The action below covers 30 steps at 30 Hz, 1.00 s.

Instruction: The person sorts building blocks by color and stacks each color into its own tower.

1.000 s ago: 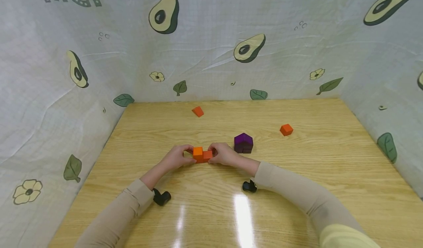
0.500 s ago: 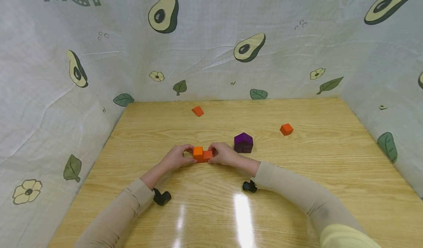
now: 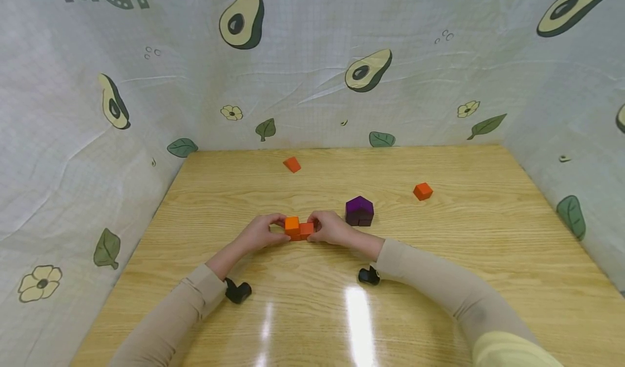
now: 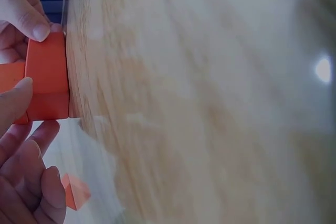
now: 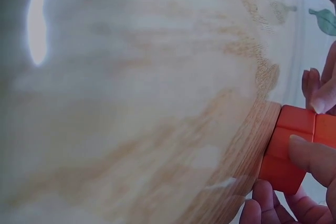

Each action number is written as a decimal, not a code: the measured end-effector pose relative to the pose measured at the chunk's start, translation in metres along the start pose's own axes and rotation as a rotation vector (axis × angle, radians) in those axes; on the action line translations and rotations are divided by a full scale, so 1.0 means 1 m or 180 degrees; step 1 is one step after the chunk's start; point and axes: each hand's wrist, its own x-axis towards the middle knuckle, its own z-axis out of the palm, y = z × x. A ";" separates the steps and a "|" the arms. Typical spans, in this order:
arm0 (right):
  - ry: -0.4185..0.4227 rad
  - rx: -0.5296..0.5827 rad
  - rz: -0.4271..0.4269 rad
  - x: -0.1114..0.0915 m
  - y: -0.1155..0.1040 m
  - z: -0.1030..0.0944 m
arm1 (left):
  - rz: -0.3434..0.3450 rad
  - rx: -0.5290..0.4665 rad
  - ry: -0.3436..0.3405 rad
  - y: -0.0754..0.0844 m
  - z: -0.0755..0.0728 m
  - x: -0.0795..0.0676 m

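A small group of blocks stands between the two hands on the table. A bright orange block (image 3: 292, 224) sits on the left part of a red-orange base, whose right-hand red-orange block (image 3: 306, 230) shows a flat top. My left hand (image 3: 263, 231) pinches the base's left end, thumb in front and fingers behind; in the left wrist view its thumb (image 4: 20, 95) lies across the join with the orange block. From the right, my right hand (image 3: 330, 227) pinches the red-orange block; the right wrist view shows its thumb (image 5: 307, 153) on the front face.
Right of the group stands a dark purple house-shaped stack of blocks (image 3: 359, 212). A red-orange wedge (image 3: 293, 164) lies near the back edge, a red-orange block (image 3: 423, 191) further right. Printed cloth (image 3: 303, 95) surrounds the wooden table (image 3: 303, 318).
The orange block on top shifts very slightly left between half a second ago and now. Both hands keep their places and hold.
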 end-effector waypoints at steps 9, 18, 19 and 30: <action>-0.0003 0.0027 -0.0001 0.000 -0.001 -0.001 | 0.0071 0.0095 -0.0019 0.000 -0.001 -0.001; -0.0085 -0.0227 -0.0007 -0.009 -0.006 -0.003 | 0.0010 0.0044 -0.0053 -0.002 0.000 0.000; -0.0086 -0.0320 -0.0044 -0.012 -0.008 -0.004 | -0.0005 0.0030 -0.0054 -0.002 0.000 0.000; 0.0800 -0.0607 -0.0813 -0.069 -0.031 -0.076 | 0.0031 -0.0117 0.0070 0.001 -0.002 -0.003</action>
